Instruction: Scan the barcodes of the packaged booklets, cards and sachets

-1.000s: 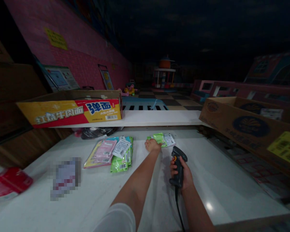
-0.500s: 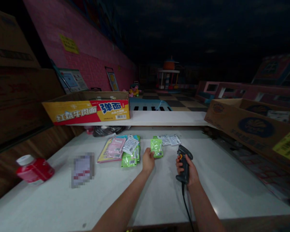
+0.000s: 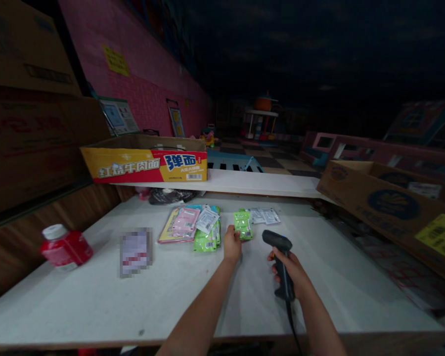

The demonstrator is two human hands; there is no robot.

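My right hand [image 3: 289, 272] is wrapped round the handle of a black barcode scanner [image 3: 281, 249], its head tilted toward the left and its cable running down off the table's front edge. Between the fingertips of my left hand [image 3: 231, 244] is the lower left edge of a green packet [image 3: 243, 225]. Silver packets [image 3: 265, 215] lie just behind it. To the left of that hand is a pile of flat packets: a pink packet [image 3: 186, 219], a white packet [image 3: 207, 219] and a green packet [image 3: 206, 241] on top of larger ones.
A red bottle with a white cap [image 3: 67, 248] stands at the left, beside a blurred-out item [image 3: 135, 251]. Across the back runs a raised white shelf [image 3: 259, 182] bearing a yellow and red carton [image 3: 148, 165]. A brown cardboard box [image 3: 378, 198] sits at the right.
The scanner has turned, its head now pointing left toward the green packet. My left hand keeps its grip on the packet. The whole view has shifted slightly.
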